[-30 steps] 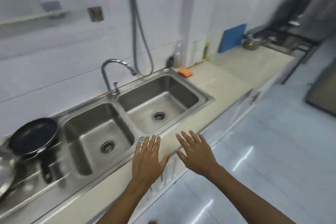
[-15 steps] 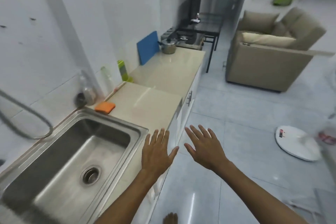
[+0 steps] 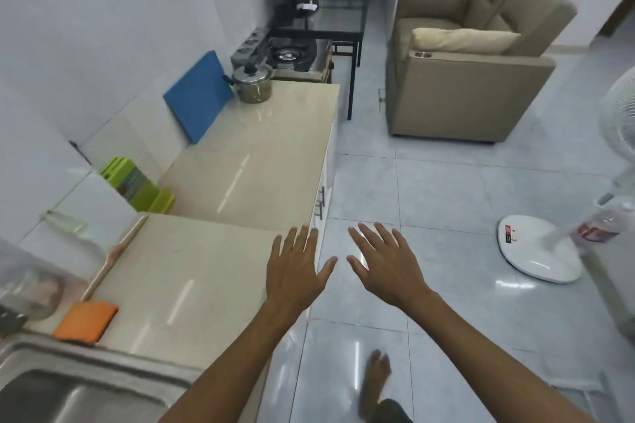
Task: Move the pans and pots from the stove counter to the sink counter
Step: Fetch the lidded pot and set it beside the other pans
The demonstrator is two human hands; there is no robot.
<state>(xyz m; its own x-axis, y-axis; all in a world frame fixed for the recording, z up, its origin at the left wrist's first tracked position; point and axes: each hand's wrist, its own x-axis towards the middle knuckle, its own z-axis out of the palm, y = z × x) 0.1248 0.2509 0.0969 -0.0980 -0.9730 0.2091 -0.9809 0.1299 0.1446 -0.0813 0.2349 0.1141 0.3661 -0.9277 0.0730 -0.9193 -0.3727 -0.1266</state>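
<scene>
A steel pot with a lid and black knob (image 3: 252,83) stands at the far end of the beige counter (image 3: 261,161), just before the gas stove (image 3: 287,55). My left hand (image 3: 295,269) hovers over the counter's near front edge, fingers spread and empty. My right hand (image 3: 386,264) floats beside it above the floor, also spread and empty. Both are far from the pot. A corner of the steel sink (image 3: 68,388) shows at the bottom left.
A blue cutting board (image 3: 197,99) leans on the wall beside the pot. Green boards (image 3: 137,187) and an orange sponge (image 3: 86,321) sit nearer. A tan armchair (image 3: 470,72), a black glass table (image 3: 330,17) and a white fan base (image 3: 536,252) stand on the tiled floor.
My view has swung right, away from the sink and the black pan, along the counter toward the pot and stove. Both hands stay spread and empty in front of me.
</scene>
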